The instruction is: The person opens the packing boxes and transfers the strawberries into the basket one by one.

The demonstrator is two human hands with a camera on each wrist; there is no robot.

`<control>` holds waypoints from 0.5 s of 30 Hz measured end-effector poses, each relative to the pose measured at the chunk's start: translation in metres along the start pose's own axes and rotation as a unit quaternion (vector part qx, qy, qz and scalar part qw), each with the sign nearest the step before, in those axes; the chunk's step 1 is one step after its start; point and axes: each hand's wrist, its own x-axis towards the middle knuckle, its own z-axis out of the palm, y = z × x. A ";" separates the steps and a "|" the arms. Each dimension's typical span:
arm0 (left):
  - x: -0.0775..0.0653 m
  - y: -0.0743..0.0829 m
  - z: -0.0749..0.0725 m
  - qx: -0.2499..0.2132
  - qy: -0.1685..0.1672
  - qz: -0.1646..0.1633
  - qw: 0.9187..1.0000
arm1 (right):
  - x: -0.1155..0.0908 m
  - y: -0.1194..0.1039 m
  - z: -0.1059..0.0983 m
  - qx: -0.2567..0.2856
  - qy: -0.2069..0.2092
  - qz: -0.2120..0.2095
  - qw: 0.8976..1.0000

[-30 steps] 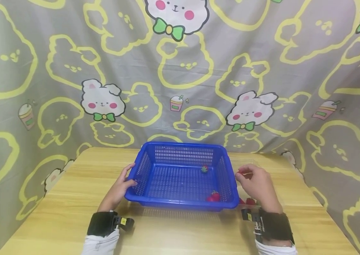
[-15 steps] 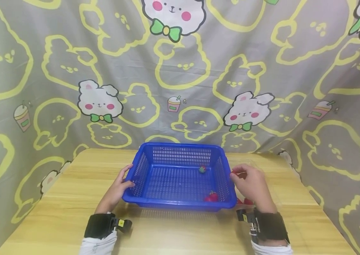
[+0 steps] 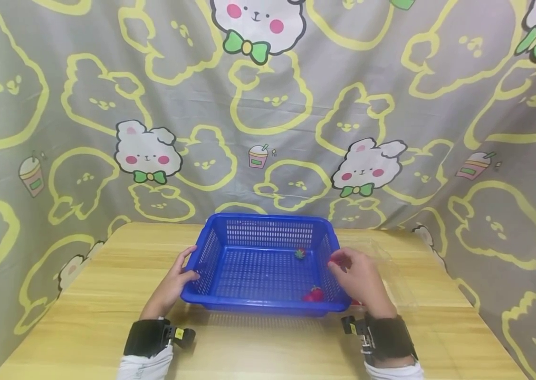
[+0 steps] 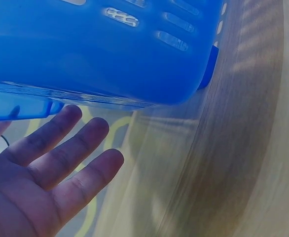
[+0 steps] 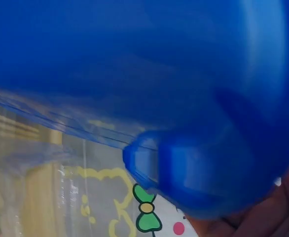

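Note:
A blue plastic basket (image 3: 268, 303) with slotted walls stands on the table. My left hand (image 3: 175, 277) rests at its left rim, thumb and index finger touching the edge. In the left wrist view, the other fingers (image 4: 80, 192) stretch out loosely beside the basket wall. At the right rim, my right hand (image 3: 362, 277) pinches a small red strawberry (image 3: 336, 259), mostly hidden by the fingers. Inside the basket lie one strawberry with green leaves (image 3: 300, 254) near the back right and red strawberries (image 3: 314, 295) in the front right corner.
Right of the basket lies a clear plastic tray (image 3: 393, 274), partly behind the right hand. Some red fruit (image 3: 357, 302) shows by the basket's front right corner. The wooden table (image 3: 268, 348) meets a patterned curtain (image 3: 292, 142) at the back.
My right hand has moved left with the strawberry, from beside the basket to over its right rim. The left hand stays at the left rim.

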 end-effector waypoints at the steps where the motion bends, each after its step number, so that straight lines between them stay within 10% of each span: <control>1: 0.000 0.000 0.000 0.000 0.000 0.001 1.000 | 0.000 0.001 0.002 0.002 0.001 -0.003 1.000; 15: 0.000 -0.002 0.000 0.001 0.003 0.006 1.000 | 0.001 0.004 0.017 0.001 0.017 -0.030 0.999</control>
